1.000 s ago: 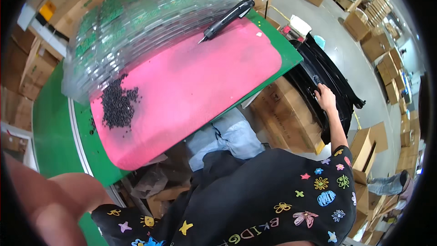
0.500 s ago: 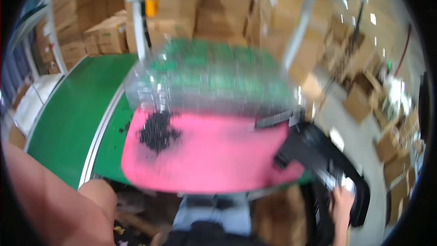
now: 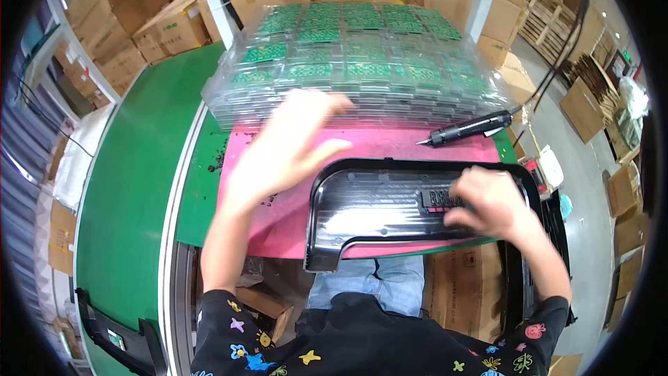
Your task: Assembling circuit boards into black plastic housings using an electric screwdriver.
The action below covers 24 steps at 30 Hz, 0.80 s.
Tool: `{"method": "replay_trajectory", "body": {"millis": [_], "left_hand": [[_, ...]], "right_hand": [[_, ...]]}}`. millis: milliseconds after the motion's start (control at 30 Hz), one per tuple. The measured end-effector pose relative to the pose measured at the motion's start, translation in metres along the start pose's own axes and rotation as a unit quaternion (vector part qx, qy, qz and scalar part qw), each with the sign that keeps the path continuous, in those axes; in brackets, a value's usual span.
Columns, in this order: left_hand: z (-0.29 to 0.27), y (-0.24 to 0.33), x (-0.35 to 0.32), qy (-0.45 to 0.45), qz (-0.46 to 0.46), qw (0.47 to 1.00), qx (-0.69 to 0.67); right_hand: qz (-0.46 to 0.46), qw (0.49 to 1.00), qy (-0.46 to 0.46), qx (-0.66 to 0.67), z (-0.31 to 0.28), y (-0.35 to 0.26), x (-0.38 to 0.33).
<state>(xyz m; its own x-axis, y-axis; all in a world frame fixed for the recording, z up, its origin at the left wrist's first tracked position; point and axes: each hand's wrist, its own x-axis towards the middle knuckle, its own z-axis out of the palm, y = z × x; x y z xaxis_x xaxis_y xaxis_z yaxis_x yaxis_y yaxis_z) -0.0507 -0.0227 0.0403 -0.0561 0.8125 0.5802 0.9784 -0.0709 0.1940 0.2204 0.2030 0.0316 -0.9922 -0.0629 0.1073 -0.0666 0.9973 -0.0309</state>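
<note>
Right hand (image 3: 487,202) rests palm-down on the black plastic housing panel (image 3: 390,209), fingers curled over its raised ribbed section, apparently to pin the panel flat. Left hand (image 3: 289,146) is open, fingers spread and holding nothing, hovering above the pink mat (image 3: 278,223) near the panel's left corner. The panel lies across the mat at the desk's near edge, its lower rim overhanging toward the person. An electric screwdriver (image 3: 465,129) lies beyond the panel, within right-hand reach. Stacked clear trays of green circuit boards (image 3: 348,63) sit behind the mat. Small dark screws (image 3: 217,160) are scattered at the mat's left edge.
</note>
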Motion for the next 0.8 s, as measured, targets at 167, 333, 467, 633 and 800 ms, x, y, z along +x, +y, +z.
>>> {"method": "replay_trajectory", "body": {"millis": [167, 333, 467, 633, 800], "left_hand": [[0.096, -0.028, -0.012, -0.139, -0.087, 0.979, -0.118], [0.104, -0.026, -0.01, -0.117, -0.015, 0.99, -0.077], [0.101, -0.03, -0.014, -0.099, -0.027, 0.993, -0.06], [0.097, -0.037, -0.018, -0.101, -0.014, 0.993, -0.065], [0.084, -0.038, -0.025, -0.135, -0.045, 0.989, -0.041]], "right_hand": [[-0.017, 0.984, 0.17, 0.048, -0.027, 0.012, 0.157], [0.011, 0.982, 0.18, -0.06, -0.001, 0.061, 0.305], [0.081, 0.991, 0.081, -0.064, 0.017, 0.062, 0.383], [0.114, 0.993, 0.036, -0.003, 0.028, 0.062, 0.395], [0.005, 0.905, 0.365, 0.219, 0.019, 0.054, 0.334]]}}
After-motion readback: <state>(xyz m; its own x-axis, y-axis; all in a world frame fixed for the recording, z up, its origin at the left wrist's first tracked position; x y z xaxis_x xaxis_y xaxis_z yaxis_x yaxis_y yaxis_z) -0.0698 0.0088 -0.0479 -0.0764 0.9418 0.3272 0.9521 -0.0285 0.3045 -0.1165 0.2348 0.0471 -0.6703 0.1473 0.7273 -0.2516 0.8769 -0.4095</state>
